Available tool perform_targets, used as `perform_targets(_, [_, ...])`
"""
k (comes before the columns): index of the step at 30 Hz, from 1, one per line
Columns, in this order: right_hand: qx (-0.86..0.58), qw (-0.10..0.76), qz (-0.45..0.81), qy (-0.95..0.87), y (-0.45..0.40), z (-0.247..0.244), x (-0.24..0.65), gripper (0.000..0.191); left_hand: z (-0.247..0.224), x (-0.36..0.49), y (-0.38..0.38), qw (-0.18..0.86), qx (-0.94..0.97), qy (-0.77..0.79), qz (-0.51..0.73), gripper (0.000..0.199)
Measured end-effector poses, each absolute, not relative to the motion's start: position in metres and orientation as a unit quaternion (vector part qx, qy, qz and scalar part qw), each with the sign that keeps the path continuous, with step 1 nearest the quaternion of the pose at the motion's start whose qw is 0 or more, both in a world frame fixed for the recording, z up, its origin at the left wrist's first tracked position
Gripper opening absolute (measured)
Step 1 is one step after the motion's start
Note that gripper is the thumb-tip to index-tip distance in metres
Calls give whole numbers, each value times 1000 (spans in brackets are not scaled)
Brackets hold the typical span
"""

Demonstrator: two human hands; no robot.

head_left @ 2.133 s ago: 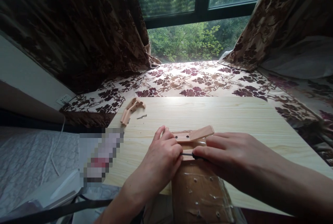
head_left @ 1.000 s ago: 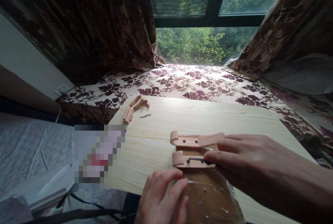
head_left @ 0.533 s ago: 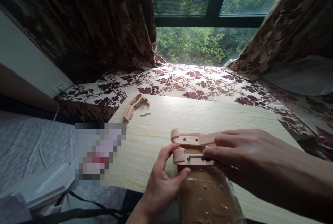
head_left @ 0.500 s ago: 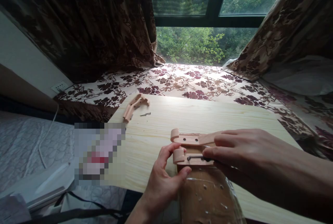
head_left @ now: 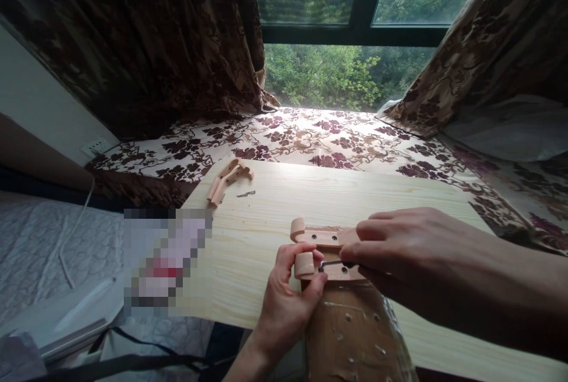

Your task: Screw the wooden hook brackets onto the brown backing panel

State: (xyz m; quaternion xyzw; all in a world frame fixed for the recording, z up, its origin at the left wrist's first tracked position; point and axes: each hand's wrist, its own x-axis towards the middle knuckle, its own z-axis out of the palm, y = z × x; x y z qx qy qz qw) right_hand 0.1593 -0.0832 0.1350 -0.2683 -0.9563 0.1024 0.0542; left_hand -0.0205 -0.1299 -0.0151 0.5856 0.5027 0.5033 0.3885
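Observation:
Two pale wooden hook pieces lie side by side across a brown, plastic-wrapped block (head_left: 355,326). The far piece (head_left: 323,236) shows two dark screw holes. My left hand (head_left: 288,293) pinches the curled end of the near piece (head_left: 304,265), index finger behind it and thumb in front. My right hand (head_left: 399,246) is closed around a thin metal hex key (head_left: 332,262), whose bent tip sits at the near piece's left hole, beside my left thumb. A second screw (head_left: 345,270) shows to the right of the tip.
Other wooden hooks (head_left: 228,178) lie at the back left of the pale table (head_left: 275,204), with small metal screws (head_left: 246,194) beside them. A blurred-out patch covers the table's left edge. Beyond are a floral window seat (head_left: 302,133) and curtains.
The hex key has swung so its shaft slants away from the near piece, uncovering the right screw. My right hand has shifted slightly left and away from me; my left thumb is nearer the tip.

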Motion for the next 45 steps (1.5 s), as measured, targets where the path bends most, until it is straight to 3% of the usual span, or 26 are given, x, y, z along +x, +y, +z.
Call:
perform_targets(4, [-270, 53, 112, -955, -84, 138, 158, 16, -20, -25, -144, 347, 589, 526, 507, 50])
perform_targets(8, [-280, 35, 132, -950, -84, 139, 158, 17, -15, -42, -166, 167, 649, 541, 508, 42])
perform_targets(10, [-289, 23, 135, -948, -84, 139, 159, 18, -10, -48, -177, 93, 705, 517, 477, 38])
perform_targets(13, [-285, 23, 115, -951, -83, 138, 159, 18, -6, -47, -187, 69, 767, 483, 416, 35])
perform_targets(18, [-271, 29, 96, -957, -81, 140, 158, 19, -4, -37, -187, -2, 852, 451, 267, 56])
perform_targets(21, [-268, 29, 94, -958, -82, 143, 157, 18, 3, -30, -181, -20, 856, 465, 224, 62])
perform_targets(28, [-257, -1, 105, -961, -79, 142, 157, 16, 8, -14, -172, -70, 841, 490, 219, 50])
perform_targets(45, [-206, -44, 72, -975, -77, 156, 144, 14, -3, -11, -171, -9, 836, 516, 187, 53])
